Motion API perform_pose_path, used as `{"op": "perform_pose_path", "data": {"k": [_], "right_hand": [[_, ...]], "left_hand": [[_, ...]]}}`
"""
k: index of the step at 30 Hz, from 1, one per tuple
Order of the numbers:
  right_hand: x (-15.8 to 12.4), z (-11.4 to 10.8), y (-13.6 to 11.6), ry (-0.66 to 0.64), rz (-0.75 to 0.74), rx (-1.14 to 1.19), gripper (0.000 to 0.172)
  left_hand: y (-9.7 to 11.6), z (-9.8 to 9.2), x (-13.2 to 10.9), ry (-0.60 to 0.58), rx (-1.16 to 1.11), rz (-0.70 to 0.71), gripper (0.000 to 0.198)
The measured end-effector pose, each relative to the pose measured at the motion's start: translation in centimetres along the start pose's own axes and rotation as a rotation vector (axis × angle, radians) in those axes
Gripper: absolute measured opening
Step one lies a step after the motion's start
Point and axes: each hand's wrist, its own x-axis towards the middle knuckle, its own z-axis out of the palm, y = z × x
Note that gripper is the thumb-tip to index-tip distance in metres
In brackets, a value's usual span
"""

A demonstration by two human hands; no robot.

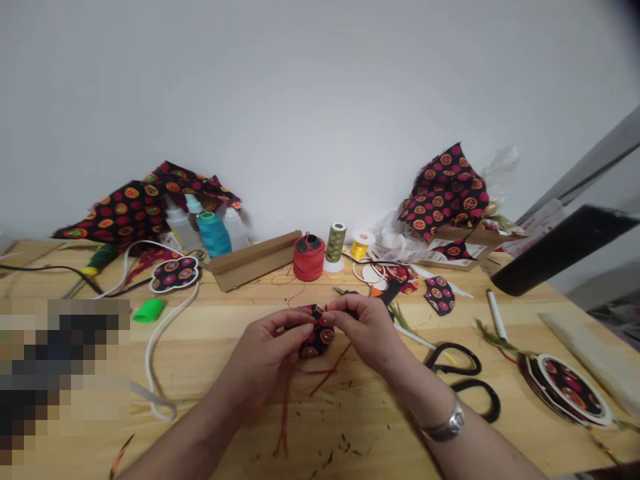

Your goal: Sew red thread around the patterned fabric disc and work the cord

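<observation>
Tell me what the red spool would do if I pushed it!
The red spool stands upright with a chunky, broad bottom, so a gentle low push would probably slide it rather than tip it. Its sides are round, so knocked over, it might roll. It looks thickly wound, so it may feel firm.

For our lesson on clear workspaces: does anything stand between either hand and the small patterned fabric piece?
Nothing visible does. The left hand holds the fabric piece, and the right hand pinches at its upper edge. Loose red threads trail on its near side and the red spool stands beyond; neither blocks a hand.
</observation>
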Motion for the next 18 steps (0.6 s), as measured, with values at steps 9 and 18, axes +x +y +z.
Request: {"op": "perform_pose_path", "data": {"k": [9,18], "right_hand": [[0.02,-0.17,0.03,0.082,-0.136,-0.186,0.009],[0.07,0.03,0.07,0.077,-0.056,-0.065,0.008]], "left_hand": [[0.06,-0.17,-0.12,0.022,-0.017,0.042,0.007],[-0.03,0.47,-0.52,-0.057,0.151,-0.034,0.008]]}}
